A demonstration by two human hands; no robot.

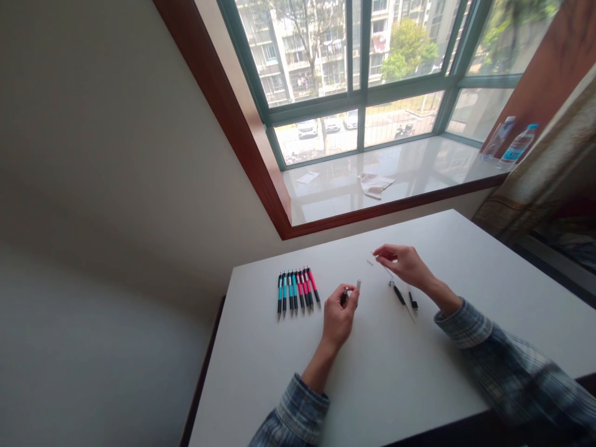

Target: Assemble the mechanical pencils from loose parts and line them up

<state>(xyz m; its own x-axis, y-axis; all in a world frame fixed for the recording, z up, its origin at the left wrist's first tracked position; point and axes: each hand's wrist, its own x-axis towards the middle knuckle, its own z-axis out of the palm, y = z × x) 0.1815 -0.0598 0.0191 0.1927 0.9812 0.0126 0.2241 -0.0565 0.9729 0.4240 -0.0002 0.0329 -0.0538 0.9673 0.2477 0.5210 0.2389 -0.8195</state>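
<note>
My left hand (338, 315) is closed, with a short pale pen tube (358, 285) sticking up by the thumb and a dark pen piece (344, 297) among the curled fingers. Farther right, my right hand (404, 264) is held over the table with thumb and fingertips pinched together. A thin sliver shows at those fingertips, too small to name. Just left of them lies a tiny pale piece (369, 262). Below the right hand are loose pen parts: a black grip section (399, 294), a thin refill (410, 312) and a black clip piece (413, 302).
A row of several pens (297, 290), turquoise and pink with black grips, lies left of my left hand on the white table (372, 372). Behind is a windowsill (326, 198) with a crumpled cloth (375, 185) and plastic bottles (518, 148). A wall borders the left.
</note>
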